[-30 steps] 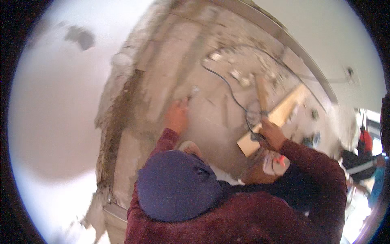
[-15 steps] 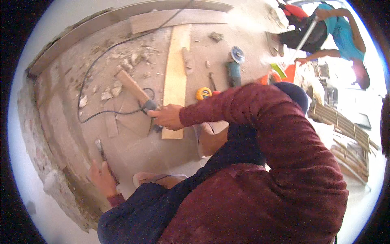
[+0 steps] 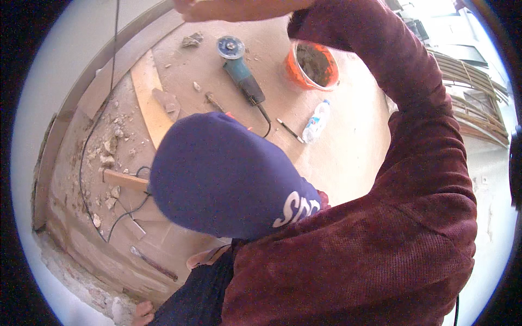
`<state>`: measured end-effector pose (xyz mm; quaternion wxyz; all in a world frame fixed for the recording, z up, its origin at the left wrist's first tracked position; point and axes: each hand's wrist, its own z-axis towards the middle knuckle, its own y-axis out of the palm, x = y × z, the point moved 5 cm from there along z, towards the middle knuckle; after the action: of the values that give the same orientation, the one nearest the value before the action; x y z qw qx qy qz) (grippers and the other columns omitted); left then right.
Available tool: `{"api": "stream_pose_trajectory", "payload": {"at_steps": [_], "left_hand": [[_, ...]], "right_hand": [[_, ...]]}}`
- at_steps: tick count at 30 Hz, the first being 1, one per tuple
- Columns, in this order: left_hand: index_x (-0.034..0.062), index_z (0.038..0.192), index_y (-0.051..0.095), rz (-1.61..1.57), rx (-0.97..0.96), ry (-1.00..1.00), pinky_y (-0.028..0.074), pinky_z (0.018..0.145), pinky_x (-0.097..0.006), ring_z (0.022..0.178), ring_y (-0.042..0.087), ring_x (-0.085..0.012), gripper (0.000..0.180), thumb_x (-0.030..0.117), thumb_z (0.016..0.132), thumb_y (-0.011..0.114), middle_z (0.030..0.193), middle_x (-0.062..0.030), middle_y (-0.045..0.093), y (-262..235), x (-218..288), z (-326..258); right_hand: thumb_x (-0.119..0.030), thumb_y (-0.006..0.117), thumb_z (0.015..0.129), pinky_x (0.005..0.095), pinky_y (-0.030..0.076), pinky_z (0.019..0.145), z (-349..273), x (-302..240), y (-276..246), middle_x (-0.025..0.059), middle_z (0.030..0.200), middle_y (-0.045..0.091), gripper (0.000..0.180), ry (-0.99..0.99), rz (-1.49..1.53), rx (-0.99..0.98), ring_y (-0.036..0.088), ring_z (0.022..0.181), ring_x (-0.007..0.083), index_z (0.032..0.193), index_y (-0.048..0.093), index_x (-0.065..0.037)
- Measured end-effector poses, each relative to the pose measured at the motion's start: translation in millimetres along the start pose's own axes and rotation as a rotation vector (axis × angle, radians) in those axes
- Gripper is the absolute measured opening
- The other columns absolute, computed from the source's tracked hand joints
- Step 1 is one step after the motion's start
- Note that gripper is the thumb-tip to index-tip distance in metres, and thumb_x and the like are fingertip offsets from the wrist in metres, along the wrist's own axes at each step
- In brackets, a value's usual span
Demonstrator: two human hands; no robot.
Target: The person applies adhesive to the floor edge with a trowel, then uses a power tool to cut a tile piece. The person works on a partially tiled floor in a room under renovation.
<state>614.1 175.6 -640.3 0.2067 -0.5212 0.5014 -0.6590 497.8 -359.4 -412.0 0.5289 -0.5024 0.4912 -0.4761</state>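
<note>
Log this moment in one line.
left hand: by rough wall edge, mostly hidden | right hand: at view's top edge, grip unclear | thin bar, angle grinder: lying on floor

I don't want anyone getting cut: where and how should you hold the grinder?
Probably grip the grinder by its dark rear end, coming from the picture's right: that part is narrow, and the disc sits at the opposite, upper-left end. Mind the cable trailing from the rear.

Grinder (image 3: pixel 244 81) left of bucket (image 3: pixel 293 73); bottle (image 3: pixel 316 124) before bucket.
</note>
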Motion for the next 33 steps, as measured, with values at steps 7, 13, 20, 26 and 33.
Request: {"api": "stream_pose_trajectory", "payload": {"at_steps": [7,13,20,26,33], "left_hand": [[0.0018,0.116,0.063,0.345,0.220,-0.031,0.045,0.091,-0.040,0.107,0.058,-0.0347,0.034,0.013,0.083,0.064,0.111,-0.0206,0.062,-111.1,72.6,-78.5],[0.0011,0.113,0.062,0.040,0.086,-0.425,0.044,0.095,-0.042,0.108,0.058,-0.0283,0.034,0.012,0.081,0.067,0.117,-0.0158,0.062,-176.5,82.1,-114.3],[0.0082,0.129,0.057,-0.040,-0.129,-0.754,0.046,0.095,-0.040,0.111,0.059,-0.0247,0.044,0.031,0.091,0.061,0.125,-0.0130,0.061,-191.8,9.5,-195.3],[0.0023,0.129,0.056,-0.048,0.320,-1.137,0.043,0.098,-0.035,0.115,0.056,-0.0226,0.046,0.034,0.096,0.056,0.126,-0.0139,0.060,-140.3,44.1,-392.1],[-0.0143,0.123,0.051,0.143,0.968,-2.018,0.036,0.102,-0.045,0.121,0.049,-0.0428,0.074,0.053,0.092,0.053,0.128,-0.0348,0.051,108.3,157.5,-673.3]], "right_hand": [[-0.024,0.060,0.086,0.0440,0.050,0.073,56.7,11.3,70.3,0.0185,0.080,0.065,0.025,-0.309,0.050,-0.177,0.063,0.075,0.0346,0.085,0.067,0.000],[-0.018,0.061,0.090,0.0356,0.047,0.076,140.9,-86.5,115.6,0.0114,0.097,0.059,0.015,-0.568,0.274,-0.459,0.056,0.084,0.0259,0.097,0.060,-0.005],[-0.021,0.059,0.089,0.0393,0.047,0.067,224.6,-325.4,150.0,0.0143,0.083,0.061,0.019,-1.230,0.386,-0.440,0.059,0.075,0.0275,0.089,0.062,-0.002],[-0.023,0.059,0.086,0.0422,0.048,0.070,222.3,-458.0,154.2,0.0185,0.080,0.065,0.023,-1.495,0.181,-0.482,0.063,0.076,0.0297,0.085,0.065,-0.001],[-0.019,0.058,0.088,0.0423,0.047,0.081,220.3,-527.1,235.3,0.0159,0.091,0.064,0.017,-1.661,0.173,-0.257,0.061,0.088,0.0328,0.088,0.062,-0.002]]}}
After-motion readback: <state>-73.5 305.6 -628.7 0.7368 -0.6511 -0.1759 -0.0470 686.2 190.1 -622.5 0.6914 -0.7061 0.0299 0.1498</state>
